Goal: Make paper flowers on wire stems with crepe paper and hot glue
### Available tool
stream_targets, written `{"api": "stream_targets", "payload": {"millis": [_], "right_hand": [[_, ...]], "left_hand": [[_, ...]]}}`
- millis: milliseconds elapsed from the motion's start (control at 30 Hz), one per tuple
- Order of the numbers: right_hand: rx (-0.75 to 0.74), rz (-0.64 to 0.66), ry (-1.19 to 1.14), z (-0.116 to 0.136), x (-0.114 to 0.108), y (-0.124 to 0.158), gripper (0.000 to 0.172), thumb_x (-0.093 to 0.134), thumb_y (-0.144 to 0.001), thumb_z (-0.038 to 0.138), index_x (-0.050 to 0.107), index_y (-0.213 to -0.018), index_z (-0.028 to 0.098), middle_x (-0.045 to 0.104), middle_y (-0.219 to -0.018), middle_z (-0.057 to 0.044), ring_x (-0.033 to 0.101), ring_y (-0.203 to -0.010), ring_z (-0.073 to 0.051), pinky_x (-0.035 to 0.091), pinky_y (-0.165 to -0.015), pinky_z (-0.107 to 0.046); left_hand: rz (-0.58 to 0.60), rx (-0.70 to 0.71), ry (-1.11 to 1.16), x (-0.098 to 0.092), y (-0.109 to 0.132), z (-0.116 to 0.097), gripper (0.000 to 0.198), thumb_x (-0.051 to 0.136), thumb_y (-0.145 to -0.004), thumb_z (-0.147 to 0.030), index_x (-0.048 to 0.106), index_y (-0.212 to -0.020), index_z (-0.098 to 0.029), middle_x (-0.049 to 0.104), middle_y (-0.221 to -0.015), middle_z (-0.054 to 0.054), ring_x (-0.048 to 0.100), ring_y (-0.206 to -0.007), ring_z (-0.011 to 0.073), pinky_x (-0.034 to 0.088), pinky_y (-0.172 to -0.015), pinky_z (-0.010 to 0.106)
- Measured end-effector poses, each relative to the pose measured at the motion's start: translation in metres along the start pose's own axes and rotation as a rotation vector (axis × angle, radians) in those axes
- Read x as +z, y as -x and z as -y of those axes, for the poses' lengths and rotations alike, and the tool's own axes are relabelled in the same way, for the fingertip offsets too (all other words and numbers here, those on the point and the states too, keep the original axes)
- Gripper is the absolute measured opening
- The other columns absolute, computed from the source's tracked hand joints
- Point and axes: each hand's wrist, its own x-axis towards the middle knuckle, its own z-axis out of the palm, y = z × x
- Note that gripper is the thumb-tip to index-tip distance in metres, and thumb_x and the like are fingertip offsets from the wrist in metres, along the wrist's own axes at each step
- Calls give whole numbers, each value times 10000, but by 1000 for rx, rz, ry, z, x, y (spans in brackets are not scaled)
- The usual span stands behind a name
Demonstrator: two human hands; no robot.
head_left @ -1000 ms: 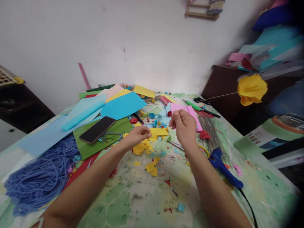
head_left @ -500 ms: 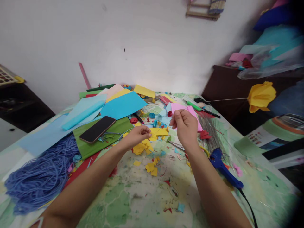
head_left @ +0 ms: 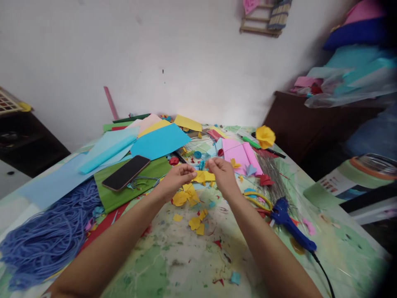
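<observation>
My left hand and my right hand are close together over the middle of the table, both pinched shut. Each pinch is on a thin wire that is hard to see between them. The wire runs back and to the right over a pink paper sheet to a yellow paper flower at its far end, which lies near the table's back right. Yellow paper scraps lie just below my hands.
A phone lies on green paper at the left, with a bundle of blue cord nearer me. A blue glue gun and yellow-handled scissors sit at the right. Coloured sheets cover the back. A dark cabinet stands beyond the right edge.
My right hand has moved left, close to my left hand. The yellow flower on its wire has swung in from beyond the table's right edge onto the back right of the table.
</observation>
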Motion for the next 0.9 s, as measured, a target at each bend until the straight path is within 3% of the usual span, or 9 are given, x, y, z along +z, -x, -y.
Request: {"api": "stream_targets", "payload": {"millis": [100, 200, 333, 400, 500, 600, 667, 767, 900], "right_hand": [[245, 104, -238, -8, 15, 5, 314, 526, -739, 472, 576, -642, 178, 558, -623, 0, 547, -601, -134, 438, -498, -232], [344, 124, -400, -10, 22, 8, 317, 562, -700, 486, 552, -635, 176, 542, -583, 4, 527, -530, -121, 419, -430, -219], [358, 45, -490, -11, 21, 7, 299, 607, -668, 461, 572, -629, 167, 566, -602, -4, 480, -500, -94, 400, -431, -213], [354, -6, -496, -12, 20, 6, 285, 620, -664, 443, 589, -632, 162, 570, -606, -1, 473, -493, -84, 388, -448, -210], [339, -24, -519, -12, 19, 5, 273, 635, -663, 428, 603, -649, 157, 581, -624, 0, 476, -495, -75, 370, -463, -204], [324, 22, -641, -12, 20, 6, 307, 647, -670, 450, 614, -803, 175, 590, -670, 6, 509, -534, -85, 380, -475, -201], [331, 62, -721, -13, 22, 8, 376, 615, -696, 509, 586, -908, 200, 596, -693, 6, 538, -571, -101, 401, -490, -206], [335, 182, -737, -16, 29, 13, 399, 559, -727, 561, 574, -912, 209, 609, -742, -12, 570, -648, -122, 428, -520, -217], [237, 322, -650, -15, 38, 21, 290, 613, -720, 454, 618, -886, 215, 594, -786, -9, 561, -704, -124, 421, -540, -213]], "left_hand": [[-28, 32, 30, 1, 0, 0, 263, 659, -687, -367, 560, -788, -145, 550, -705, -12, 476, -601, 78, 362, -564, 204], [-47, 47, 30, 2, 0, -2, 284, 628, -720, -402, 561, -832, -150, 582, -748, 5, 506, -643, 90, 375, -584, 203], [-122, 47, -39, 6, 4, -5, 341, 610, -720, -445, 549, -897, -160, 602, -851, 32, 545, -758, 128, 411, -639, 226], [-55, 2, -38, 10, 7, -5, 353, 635, -699, -418, 539, -926, -166, 597, -911, 43, 555, -786, 134, 430, -649, 236], [57, -51, 8, 14, 8, -2, 275, 611, -725, -379, 536, -864, -154, 586, -752, 11, 498, -570, 74, 380, -521, 195], [21, -26, 67, 14, 7, -2, 210, 586, -747, -340, 532, -788, -141, 511, -567, -42, 320, -406, 23, 239, -414, 167], [-42, -2, 115, 13, 6, -4, 203, 601, -734, -319, 547, -815, -141, 498, -549, -49, 312, -400, 21, 213, -403, 164], [-142, 12, 176, 10, 7, -9, 276, 633, -702, -317, 573, -912, -147, 514, -580, -38, 408, -448, 44, 278, -424, 166], [-190, 0, 211, 8, 8, -12, 372, 656, -672, -340, 592, -989, -156, 585, -722, 5, 521, -568, 86, 394, -510, 203]]}}
